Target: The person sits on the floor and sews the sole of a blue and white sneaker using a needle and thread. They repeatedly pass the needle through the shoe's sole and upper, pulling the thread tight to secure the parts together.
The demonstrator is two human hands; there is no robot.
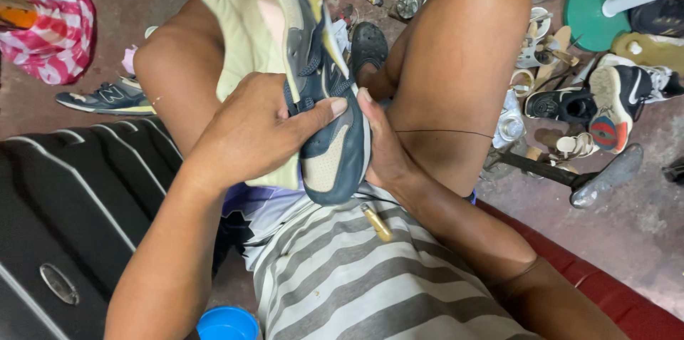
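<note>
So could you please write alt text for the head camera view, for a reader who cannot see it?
A seated person's left hand and right hand grip a navy and beige lace-up sneaker above the lap. A small yellow tube rests on the grey striped shorts; worn shoes litter the concrete floor.

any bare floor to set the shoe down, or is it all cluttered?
Bare floor lower right, between the red seat edge and the metal shoe last; a smaller patch upper left between the pink striped bag and the grey sneaker. Crowded along the top and right: shoes, sandals, tins.
</note>
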